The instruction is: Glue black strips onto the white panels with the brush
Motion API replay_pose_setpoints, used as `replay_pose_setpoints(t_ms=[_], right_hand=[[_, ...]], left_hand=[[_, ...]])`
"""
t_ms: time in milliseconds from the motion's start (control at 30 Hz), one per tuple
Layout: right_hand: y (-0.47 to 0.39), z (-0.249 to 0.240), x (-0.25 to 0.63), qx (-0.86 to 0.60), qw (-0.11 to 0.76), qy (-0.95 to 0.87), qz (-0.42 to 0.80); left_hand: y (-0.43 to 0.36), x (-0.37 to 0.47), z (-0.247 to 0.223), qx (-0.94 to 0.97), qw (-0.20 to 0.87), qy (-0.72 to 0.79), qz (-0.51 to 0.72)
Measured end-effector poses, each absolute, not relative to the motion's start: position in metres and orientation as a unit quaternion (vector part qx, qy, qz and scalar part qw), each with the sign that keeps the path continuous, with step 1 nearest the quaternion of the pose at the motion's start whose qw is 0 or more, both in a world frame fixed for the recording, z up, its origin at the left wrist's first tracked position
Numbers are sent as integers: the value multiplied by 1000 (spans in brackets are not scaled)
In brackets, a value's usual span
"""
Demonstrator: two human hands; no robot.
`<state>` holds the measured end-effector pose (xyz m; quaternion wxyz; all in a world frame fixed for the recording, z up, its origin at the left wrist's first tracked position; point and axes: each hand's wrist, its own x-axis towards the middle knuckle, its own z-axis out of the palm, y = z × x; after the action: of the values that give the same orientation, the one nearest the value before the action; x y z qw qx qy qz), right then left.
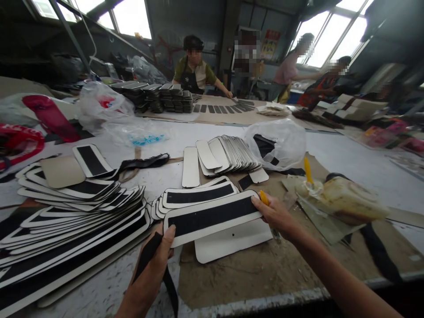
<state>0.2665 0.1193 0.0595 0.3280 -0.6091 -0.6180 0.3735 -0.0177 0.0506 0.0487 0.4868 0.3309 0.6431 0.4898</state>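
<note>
A long white panel with rounded corners and a black strip down its middle (213, 217) is held slightly tilted above the table. My left hand (154, 260) is closed on its left end, thumb on top; a black strap (148, 256) lies across that hand and hangs below. At the right end, my right hand (275, 213) pinches the edge. A yellow-orange piece (264, 198) sticks out by its fingers; what it belongs to is hidden. Under the held panel lies a plain white panel (235, 248), and similar black-centred panels (198, 194) are stacked behind.
Fanned panels (79, 229) pile up at left. White pieces (225, 154) stand in a row near a clear plastic bag (281, 143). At right sits a yellowish glue-like bag (347, 201) with a yellow nozzle (308, 171). A co-worker (195, 66) works across the table.
</note>
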Motion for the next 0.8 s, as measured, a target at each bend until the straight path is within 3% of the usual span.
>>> replay_pose_setpoints(t_ms=[533, 800], right_hand=[[104, 56, 278, -614, 350, -667, 235], [99, 55, 283, -618, 361, -657, 238]], left_hand=[[41, 0, 49, 313, 477, 633, 523], [38, 5, 45, 304, 494, 610, 539]])
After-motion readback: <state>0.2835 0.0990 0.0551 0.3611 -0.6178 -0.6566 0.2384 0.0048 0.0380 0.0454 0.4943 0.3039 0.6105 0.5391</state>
